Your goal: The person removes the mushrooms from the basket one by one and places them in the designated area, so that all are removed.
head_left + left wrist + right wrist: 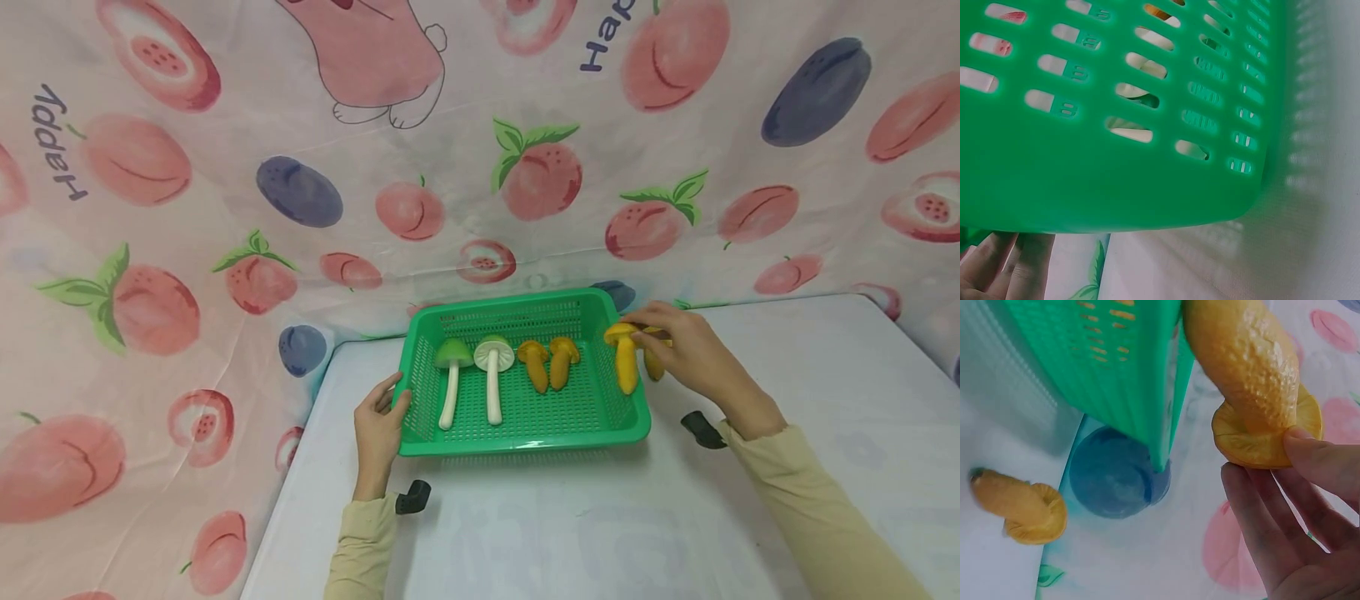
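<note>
A green plastic basket with slotted walls stands on the table. At its left end my left hand grips the rim; fingers touch that rim in the left wrist view. My right hand pinches a yellow toy mushroom by its cap, stem hanging down, over the basket's right rim. Beyond the rim lies another yellow mushroom on the table, partly hidden by the hand in the head view. Inside the basket are two green-capped mushrooms with white stems and two orange-brown mushrooms.
A white cloth covers the table. Behind and to the left hangs a pink fabric printed with fruit, close to the basket's back edge. Black wrist-worn devices show beside both wrists.
</note>
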`<state>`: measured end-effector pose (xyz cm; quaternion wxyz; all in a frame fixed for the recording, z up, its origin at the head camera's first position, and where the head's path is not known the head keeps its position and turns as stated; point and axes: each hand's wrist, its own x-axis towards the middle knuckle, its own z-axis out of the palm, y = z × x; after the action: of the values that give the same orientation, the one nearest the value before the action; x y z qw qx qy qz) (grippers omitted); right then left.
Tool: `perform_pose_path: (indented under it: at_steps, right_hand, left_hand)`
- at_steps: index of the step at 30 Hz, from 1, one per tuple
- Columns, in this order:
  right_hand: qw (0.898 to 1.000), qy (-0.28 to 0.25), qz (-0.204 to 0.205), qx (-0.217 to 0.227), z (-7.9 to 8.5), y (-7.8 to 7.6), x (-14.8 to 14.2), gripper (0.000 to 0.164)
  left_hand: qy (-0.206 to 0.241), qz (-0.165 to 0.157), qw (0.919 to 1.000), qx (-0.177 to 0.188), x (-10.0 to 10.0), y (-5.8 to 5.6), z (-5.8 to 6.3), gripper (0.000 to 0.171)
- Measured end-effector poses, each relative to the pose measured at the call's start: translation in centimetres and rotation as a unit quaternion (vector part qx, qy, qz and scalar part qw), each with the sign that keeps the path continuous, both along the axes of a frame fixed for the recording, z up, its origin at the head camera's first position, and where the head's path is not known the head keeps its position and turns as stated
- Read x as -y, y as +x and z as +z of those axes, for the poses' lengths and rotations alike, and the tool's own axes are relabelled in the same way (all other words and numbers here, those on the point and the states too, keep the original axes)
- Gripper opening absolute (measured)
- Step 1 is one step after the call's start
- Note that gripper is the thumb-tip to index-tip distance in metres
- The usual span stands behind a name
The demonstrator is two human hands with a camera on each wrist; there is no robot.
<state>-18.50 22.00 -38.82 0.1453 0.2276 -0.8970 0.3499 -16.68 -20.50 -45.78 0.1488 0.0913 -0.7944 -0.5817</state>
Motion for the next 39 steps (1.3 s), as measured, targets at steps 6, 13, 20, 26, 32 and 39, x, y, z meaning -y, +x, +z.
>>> perform_pose_path:
  at_steps: [6, 13, 20, 26, 32, 39]
  right_hand:
    - [1.000, -0.006, -0.010, -0.017, -0.6, 0.2, -1.0, 0.026]
    - [0.999, -0.004, -0.026, -0.024, -1.1, 0.3, -2.4, 0.028]
    - [0.998, 0.010, -0.047, -0.033, -1.4, 0.5, -3.8, 0.028]
    - [0.997, 0.010, -0.067, -0.022, -2.0, 0.4, -4.6, 0.028]
    - [0.997, 0.005, -0.083, -0.002, -2.8, -0.1, -5.3, 0.029]
    - [0.993, 0.002, -0.114, 0.032, -3.8, -0.6, -6.2, 0.028]
  left_hand:
    - [0.002, 0.006, 1.0000, -0.003, 0.1, 0.1, -0.1, 0.035]
    - [0.010, 0.001, 0.9999, 0.006, 0.2, 0.2, 0.0, 0.036]
    - [0.009, -0.003, 1.0000, -0.001, 0.1, 0.1, -0.1, 0.036]
    - [0.008, 0.001, 1.0000, -0.001, -0.1, 0.1, -0.2, 0.035]
    - [0.006, 0.001, 1.0000, 0.001, -0.1, 0.1, -0.2, 0.036]
    - [0.009, -0.004, 0.9999, 0.008, 0.1, 0.2, 0.0, 0.036]
